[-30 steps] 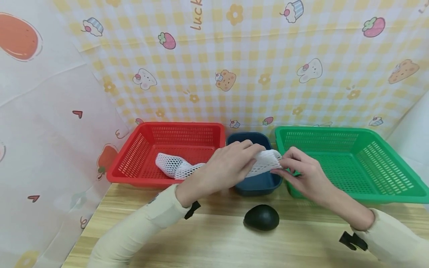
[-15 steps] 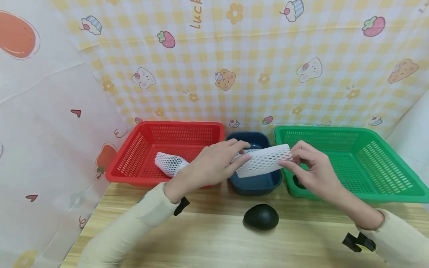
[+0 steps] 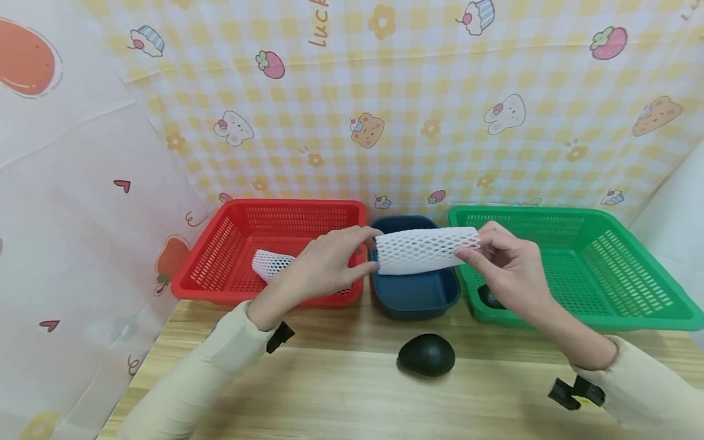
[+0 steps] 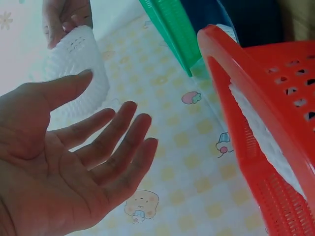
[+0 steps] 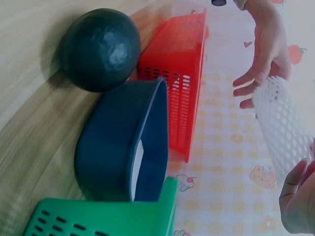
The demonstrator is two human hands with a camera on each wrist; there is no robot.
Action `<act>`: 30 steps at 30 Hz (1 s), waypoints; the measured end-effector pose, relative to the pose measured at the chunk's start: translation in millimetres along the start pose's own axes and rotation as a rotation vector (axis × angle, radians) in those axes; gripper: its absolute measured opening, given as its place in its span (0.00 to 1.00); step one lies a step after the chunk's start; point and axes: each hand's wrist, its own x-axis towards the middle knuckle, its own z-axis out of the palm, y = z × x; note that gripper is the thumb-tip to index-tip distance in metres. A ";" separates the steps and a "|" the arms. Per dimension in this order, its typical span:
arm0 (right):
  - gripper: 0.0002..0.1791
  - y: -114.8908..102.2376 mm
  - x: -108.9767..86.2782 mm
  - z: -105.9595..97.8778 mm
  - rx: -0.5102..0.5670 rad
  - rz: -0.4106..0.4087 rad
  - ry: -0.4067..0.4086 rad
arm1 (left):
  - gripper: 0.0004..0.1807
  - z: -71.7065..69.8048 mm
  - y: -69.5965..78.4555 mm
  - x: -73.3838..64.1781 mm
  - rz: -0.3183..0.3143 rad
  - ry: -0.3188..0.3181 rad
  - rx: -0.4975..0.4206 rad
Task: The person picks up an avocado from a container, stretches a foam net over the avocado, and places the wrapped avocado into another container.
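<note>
A white foam net sleeve [image 3: 426, 250] hangs level above the blue bin [image 3: 416, 305]. My right hand [image 3: 511, 263] pinches its right end between thumb and fingers. At its left end, my left hand [image 3: 330, 260] has thumb and fingers spread around the sleeve's rim; in the left wrist view, the left hand [image 4: 88, 152] shows parted fingers with nothing gripped. On the table in front of the bin lies a dark green avocado [image 3: 426, 355]. Another dark, avocado-like thing [image 3: 488, 297] shows in the green basket, partly covered by my right hand.
Left of the bin stands a red basket [image 3: 203, 293] with white foam netting [image 3: 269, 264] inside, partly behind my left arm. The green basket [image 3: 583, 321] stands to the right. A patterned cloth [image 3: 418, 91] hangs behind. Something white [image 5: 138, 162] shows inside the bin.
My left hand has drawn leftward from over the sleeve to its left end, and its fingers have spread. The sleeve now shows at full length, raised slightly. The avocado on the table stays put.
</note>
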 end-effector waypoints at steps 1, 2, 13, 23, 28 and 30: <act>0.09 -0.5 0.7 2.4 0.025 -0.004 -0.005 | 0.32 -0.1 -0.4 0.3 0.002 0.012 -0.016; 0.09 -1.4 1.3 4.9 0.046 -0.002 -0.009 | 0.30 -0.3 -0.7 0.6 0.003 0.026 -0.035; 0.10 -6.9 3.4 28.0 0.147 -0.042 -0.085 | 0.20 0.2 -4.5 1.9 0.015 0.188 -0.179; 0.14 -11.2 -13.6 30.0 0.064 -0.061 -0.211 | 0.17 -7.3 -18.0 2.9 0.028 0.378 -0.102; 0.11 -18.3 -27.5 32.5 0.102 -0.101 -0.267 | 0.18 -8.5 -20.8 2.7 0.077 0.419 -0.101; 0.13 -22.3 -31.8 33.0 0.111 -0.099 -0.281 | 0.17 -7.8 -20.5 2.9 0.096 0.420 -0.096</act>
